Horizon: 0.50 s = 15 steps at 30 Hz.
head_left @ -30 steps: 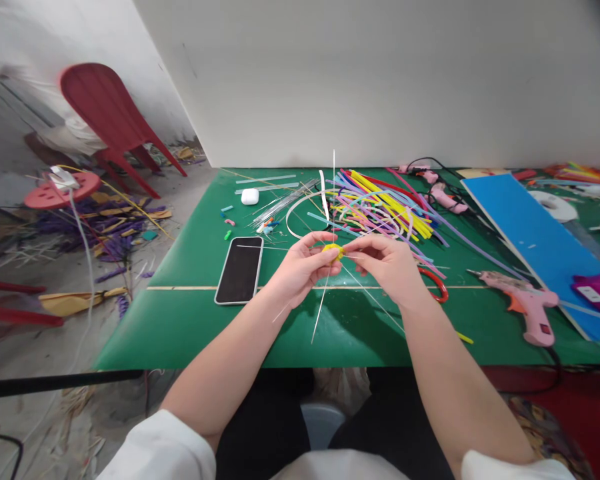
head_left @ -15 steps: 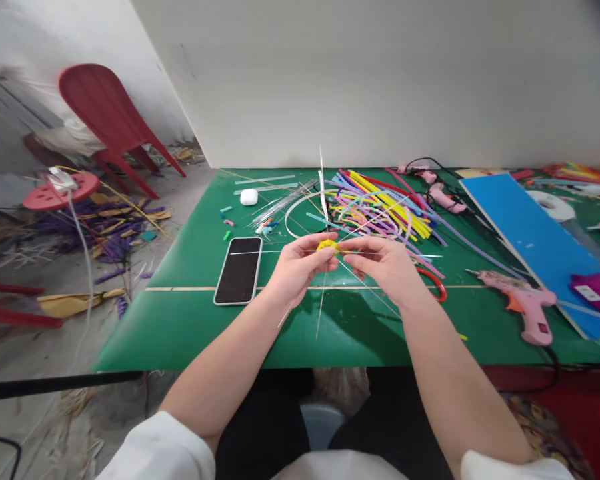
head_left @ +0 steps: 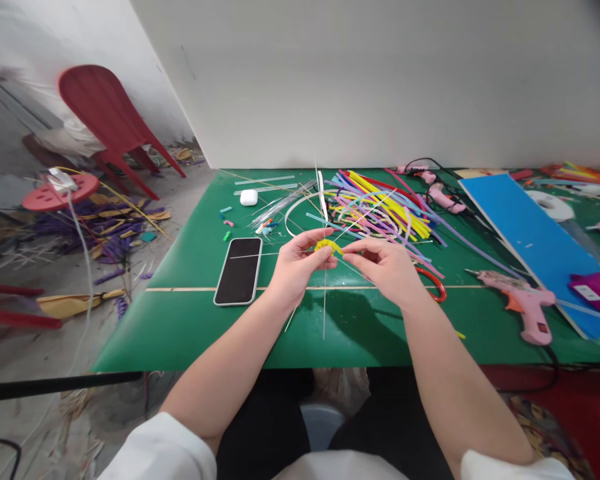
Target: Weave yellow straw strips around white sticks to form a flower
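Both hands are raised above a green table. My left hand [head_left: 300,261] pinches a small yellow fuzzy coil [head_left: 325,246] at the crossing of several thin pale rods [head_left: 325,307], which stick out in a star. My right hand [head_left: 384,264] has its thumb and forefinger closed on the yellow strand's end, just right of the coil. A phone [head_left: 238,271] lies left of my left hand. Behind the hands sits a heap of coloured fuzzy stems [head_left: 375,203]. Red scissor handles [head_left: 434,285] show beside my right wrist.
On the green table [head_left: 180,333] are a white earphone case [head_left: 249,197], a pink glue gun [head_left: 525,300], a blue board [head_left: 535,247] and a tape roll [head_left: 551,205]. A pale panel [head_left: 380,87] stands behind. At left are a red chair [head_left: 105,107] and a seated person.
The rods have turned slightly. A short yellow strand now stretches between the coil and my right fingers, which have drawn a little away from the coil.
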Each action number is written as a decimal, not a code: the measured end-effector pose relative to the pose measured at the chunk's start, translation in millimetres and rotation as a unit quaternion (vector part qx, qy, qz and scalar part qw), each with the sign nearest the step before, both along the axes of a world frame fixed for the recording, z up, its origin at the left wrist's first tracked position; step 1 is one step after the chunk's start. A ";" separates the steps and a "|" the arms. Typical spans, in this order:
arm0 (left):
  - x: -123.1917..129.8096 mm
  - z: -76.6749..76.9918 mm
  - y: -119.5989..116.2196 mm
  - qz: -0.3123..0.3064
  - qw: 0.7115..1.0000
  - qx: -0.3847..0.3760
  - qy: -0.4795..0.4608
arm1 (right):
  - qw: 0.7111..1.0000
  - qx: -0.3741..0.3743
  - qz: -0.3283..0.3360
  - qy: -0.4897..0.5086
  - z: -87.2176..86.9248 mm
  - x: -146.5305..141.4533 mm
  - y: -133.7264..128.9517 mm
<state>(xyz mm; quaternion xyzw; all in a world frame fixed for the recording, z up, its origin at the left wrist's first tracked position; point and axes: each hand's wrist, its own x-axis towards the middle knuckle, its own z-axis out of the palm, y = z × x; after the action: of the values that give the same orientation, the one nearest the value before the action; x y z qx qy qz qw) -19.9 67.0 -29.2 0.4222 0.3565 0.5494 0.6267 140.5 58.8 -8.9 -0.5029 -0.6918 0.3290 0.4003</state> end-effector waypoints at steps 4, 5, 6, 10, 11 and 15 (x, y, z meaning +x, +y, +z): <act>0.6 0.6 -0.9 -0.004 1.000 0.003 0.016 | 1.000 0.005 0.008 0.000 0.0 4.8 0.2; 0.7 0.6 -1.1 -0.009 1.000 0.002 0.020 | 1.000 0.007 0.003 0.003 -0.1 6.7 0.6; 0.8 0.6 -1.3 -0.015 1.000 0.002 0.024 | 1.000 0.011 -0.005 0.007 -0.3 8.7 1.1; 1.0 0.4 -2.1 -0.038 0.999 0.007 0.032 | 0.999 0.030 -0.031 0.016 -1.3 16.3 3.7; 0.9 0.5 -2.2 -0.045 0.998 0.007 0.032 | 0.998 0.041 -0.036 0.011 -1.3 17.5 4.2; 0.3 1.3 -2.2 -0.088 0.996 -0.010 0.024 | 0.992 0.112 -0.054 -0.028 -0.7 18.4 5.7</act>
<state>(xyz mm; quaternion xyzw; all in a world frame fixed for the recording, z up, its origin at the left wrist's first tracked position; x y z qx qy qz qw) -19.6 64.7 -27.9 0.4586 0.3390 0.4783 0.6678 158.8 64.5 -9.6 -0.5005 -0.7070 0.2134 0.4518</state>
